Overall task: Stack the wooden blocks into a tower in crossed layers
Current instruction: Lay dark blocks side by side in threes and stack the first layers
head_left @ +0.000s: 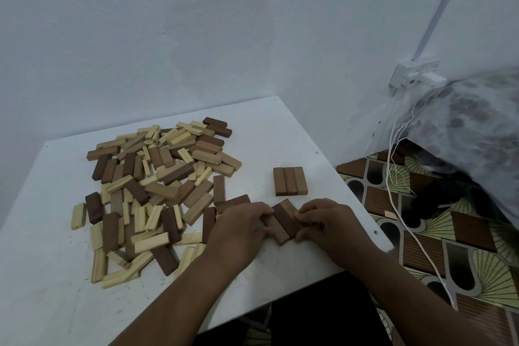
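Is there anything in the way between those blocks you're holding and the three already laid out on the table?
Nothing visible. The blocks gripped between the left hand and right hand sit just in front of the laid row of three, with only bare white table between them. The loose pile lies off to the left.

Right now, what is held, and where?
Both hands, left and right, pinch a row of brown blocks by its two outer sides.

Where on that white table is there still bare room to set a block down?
Bare table shows left of the loose block pile, near the front edge, and behind the row of three blocks toward the far corner. It is crowded between the pile and both hands.
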The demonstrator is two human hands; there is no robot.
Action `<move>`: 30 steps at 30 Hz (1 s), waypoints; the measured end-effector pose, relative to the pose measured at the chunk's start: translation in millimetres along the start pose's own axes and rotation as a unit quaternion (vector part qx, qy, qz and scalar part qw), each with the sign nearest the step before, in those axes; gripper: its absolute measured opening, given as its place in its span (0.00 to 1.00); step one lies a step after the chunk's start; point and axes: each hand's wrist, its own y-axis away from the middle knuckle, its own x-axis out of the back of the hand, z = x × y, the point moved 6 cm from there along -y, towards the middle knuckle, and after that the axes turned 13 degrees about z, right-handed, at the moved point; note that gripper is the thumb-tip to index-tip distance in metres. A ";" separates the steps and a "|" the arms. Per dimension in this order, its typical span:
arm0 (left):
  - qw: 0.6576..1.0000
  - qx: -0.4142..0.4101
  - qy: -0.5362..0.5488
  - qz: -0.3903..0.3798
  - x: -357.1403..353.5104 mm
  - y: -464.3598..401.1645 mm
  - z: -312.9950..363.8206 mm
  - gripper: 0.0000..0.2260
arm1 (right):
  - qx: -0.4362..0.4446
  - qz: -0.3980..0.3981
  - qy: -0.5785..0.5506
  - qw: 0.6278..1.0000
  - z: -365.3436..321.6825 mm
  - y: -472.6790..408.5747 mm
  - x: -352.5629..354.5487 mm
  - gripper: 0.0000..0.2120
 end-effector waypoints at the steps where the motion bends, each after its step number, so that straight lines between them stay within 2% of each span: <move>1: 1.000 0.002 -0.002 -0.002 0.0 -0.3 0.4 0.15 | 0.000 0.001 0.001 1.000 -0.7 -0.1 0.6 0.16; 7: 1.000 -0.002 -0.023 -0.012 -1.3 -2.1 4.1 0.15 | -0.034 -0.018 0.039 0.999 -14.5 5.0 -1.5 0.33; 10: 0.999 -0.001 -0.034 -0.017 -0.5 -2.3 3.8 0.15 | -0.031 -0.005 0.055 0.998 -20.4 9.1 -7.0 0.35; 15: 0.999 0.002 -0.032 -0.015 0.8 -1.4 3.6 0.14 | -0.037 0.014 0.047 0.998 -21.5 10.1 -9.0 0.30; 22: 1.000 0.014 -0.022 -0.006 2.3 0.9 0.1 0.14 | -0.042 -0.021 0.052 0.998 -16.7 6.2 -10.1 0.28; 30: 1.000 0.018 -0.020 -0.003 -0.6 0.4 -0.9 0.14 | -0.015 -0.012 0.039 0.999 -10.8 2.8 -7.8 0.17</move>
